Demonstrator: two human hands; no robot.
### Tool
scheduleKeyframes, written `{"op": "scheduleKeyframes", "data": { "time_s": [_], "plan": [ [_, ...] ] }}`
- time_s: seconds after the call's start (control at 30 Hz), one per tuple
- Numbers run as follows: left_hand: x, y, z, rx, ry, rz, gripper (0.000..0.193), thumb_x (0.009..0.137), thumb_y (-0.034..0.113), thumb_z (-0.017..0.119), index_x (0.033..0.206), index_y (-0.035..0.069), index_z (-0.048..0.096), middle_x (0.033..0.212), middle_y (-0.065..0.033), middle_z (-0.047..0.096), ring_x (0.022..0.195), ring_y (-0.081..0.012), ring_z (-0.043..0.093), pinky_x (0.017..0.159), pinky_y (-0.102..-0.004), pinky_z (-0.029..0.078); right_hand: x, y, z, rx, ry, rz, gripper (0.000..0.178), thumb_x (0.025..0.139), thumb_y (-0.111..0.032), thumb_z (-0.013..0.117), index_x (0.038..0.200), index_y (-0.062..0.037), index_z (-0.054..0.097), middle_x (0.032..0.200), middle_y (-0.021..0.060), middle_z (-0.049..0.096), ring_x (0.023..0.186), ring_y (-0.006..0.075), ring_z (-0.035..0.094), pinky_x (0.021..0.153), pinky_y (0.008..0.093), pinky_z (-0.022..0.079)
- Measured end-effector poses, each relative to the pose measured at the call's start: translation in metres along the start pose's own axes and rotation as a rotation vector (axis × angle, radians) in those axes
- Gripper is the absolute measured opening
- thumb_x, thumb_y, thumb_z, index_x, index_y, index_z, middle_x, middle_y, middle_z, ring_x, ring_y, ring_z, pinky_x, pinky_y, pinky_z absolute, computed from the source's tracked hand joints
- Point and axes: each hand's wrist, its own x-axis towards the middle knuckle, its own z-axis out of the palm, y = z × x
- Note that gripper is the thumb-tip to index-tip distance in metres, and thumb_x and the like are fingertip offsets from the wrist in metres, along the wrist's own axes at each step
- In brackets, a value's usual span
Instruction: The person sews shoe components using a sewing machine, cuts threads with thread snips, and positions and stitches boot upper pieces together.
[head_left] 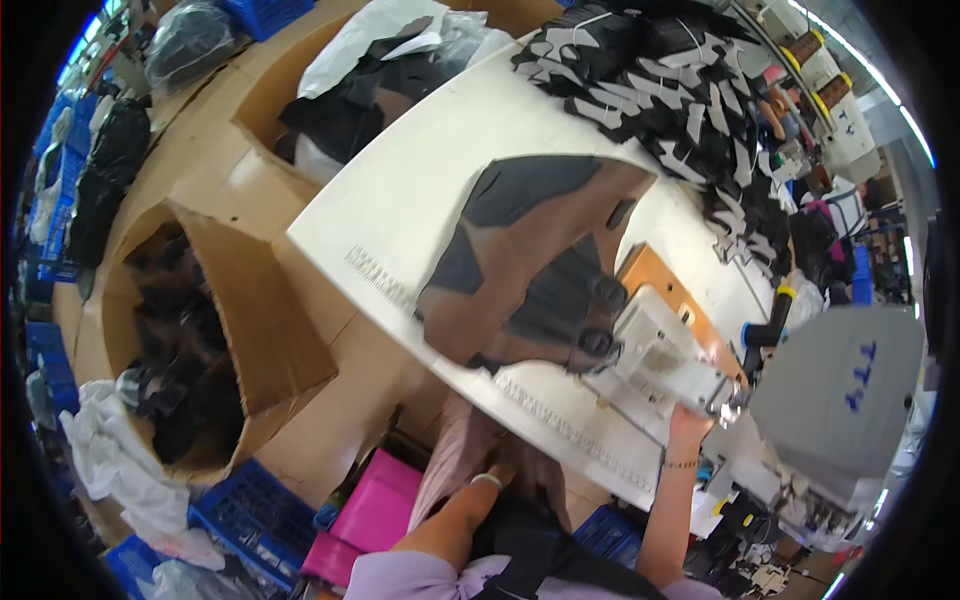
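While an open cardboard box (285, 340) stands on the floor at your far left, with dark pieces (180, 345) inside it, a bright pink object (380, 505) is near your left arm. Your left hand (503, 471) is low, over the pale pink trousers (452, 440), below the edge of the white table (350, 215); its fingers are too small to see, so I cannot tell if they are released or clenched. Above it, the brown and dark grey piece (480, 290) lies spread on the table, and its right side reaches close to the pale sewing machine (650, 360). Your right hand (690, 425) is at the metal end of this machine; its fingers are partly hidden there, and I cannot tell whether they grasp something. Farther right, behind the machine, stands a large grey panel (835, 400).
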Motion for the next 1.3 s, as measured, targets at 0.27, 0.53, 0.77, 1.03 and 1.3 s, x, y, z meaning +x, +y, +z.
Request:
{"op": "scheduleKeyframes", "data": {
  "time_s": [0.27,0.53,0.77,1.03,1.3],
  "plan": [
    [0.115,0.028,0.066,-0.079,-0.112,0.112,0.024,0.080,0.020,0.049,0.084,0.001,0.063,0.072,-0.0150,0.063,0.066,-0.0267,0.062,0.061,-0.0385,0.049,-0.005,-0.008,0.000,-0.122,-0.037,-0.125,0.039,0.091,-0.028,0.044,0.123,-0.0053,0.047,0.119,0.0101,0.053,0.115,0.0286,0.047,0.106,0.0440,0.028],
    [0.174,0.017,0.096,-0.031,-0.184,0.218,0.024,0.081,0.021,0.049,0.086,0.002,0.063,0.074,-0.0151,0.064,0.067,-0.0269,0.062,0.063,-0.0385,0.049,-0.005,0.001,0.027,-0.123,-0.128,-0.202,0.037,0.093,-0.026,0.039,0.122,-0.0038,0.048,0.118,0.0102,0.053,0.113,0.0271,0.047,0.106,0.0410,0.029],
    [0.163,0.023,0.103,-0.019,-0.245,0.268,0.025,0.081,0.021,0.049,0.087,0.002,0.063,0.076,-0.0152,0.064,0.069,-0.0270,0.062,0.064,-0.0385,0.049,-0.008,0.003,0.038,-0.184,-0.020,-0.259,0.038,0.093,-0.027,0.040,0.118,0.0011,0.048,0.116,0.0122,0.052,0.111,0.0284,0.048,0.104,0.0416,0.032],
    [0.155,0.092,0.098,-0.076,-0.283,0.324,0.025,0.081,0.022,0.049,0.089,0.002,0.063,0.078,-0.0152,0.064,0.071,-0.0272,0.063,0.065,-0.0386,0.049,-0.014,0.003,0.037,-0.029,0.055,-0.192,0.041,0.091,-0.027,0.043,0.117,0.0041,0.048,0.117,0.0150,0.052,0.110,0.0294,0.050,0.102,0.0415,0.033],
    [0.152,0.156,0.095,-0.128,-0.340,0.346,0.026,0.082,0.022,0.048,0.091,0.003,0.063,0.080,-0.0153,0.064,0.073,-0.0273,0.063,0.067,-0.0386,0.049,-0.004,-0.001,0.043,-0.219,0.124,-0.141,0.036,0.093,-0.030,0.037,0.105,-0.0003,0.054,0.103,0.0121,0.055,0.104,0.0256,0.051,0.099,0.0395,0.035]
  ]
}}
